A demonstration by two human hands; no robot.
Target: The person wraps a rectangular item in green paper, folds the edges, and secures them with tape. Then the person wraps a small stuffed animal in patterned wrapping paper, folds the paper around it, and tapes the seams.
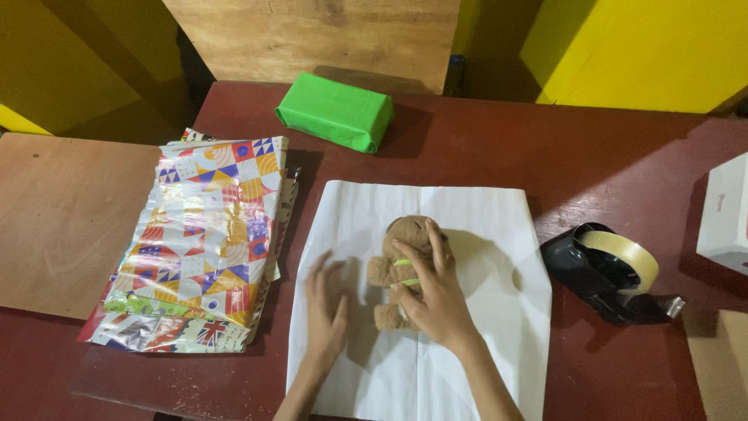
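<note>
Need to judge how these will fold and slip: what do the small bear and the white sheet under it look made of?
The bear looks like soft brown plush: fuzzy, matte surface, with a thin green band across its body. The white sheet looks like thin paper, probably the plain back of wrapping paper: matte, with fold creases. The right hand rests on the bear; the left hand lies flat on the sheet.

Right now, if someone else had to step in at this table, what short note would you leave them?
Left hand: open, flat on the white sheet.
Right hand: resting on the brown teddy bear, which lies mid-sheet; grip unclear.
Nearby: patterned wrapping paper stack to the left, green wrapped box at the back, tape dispenser to the right.
Done: sheet spread, bear placed.
Left: no fold made, no tape on the sheet.
</note>
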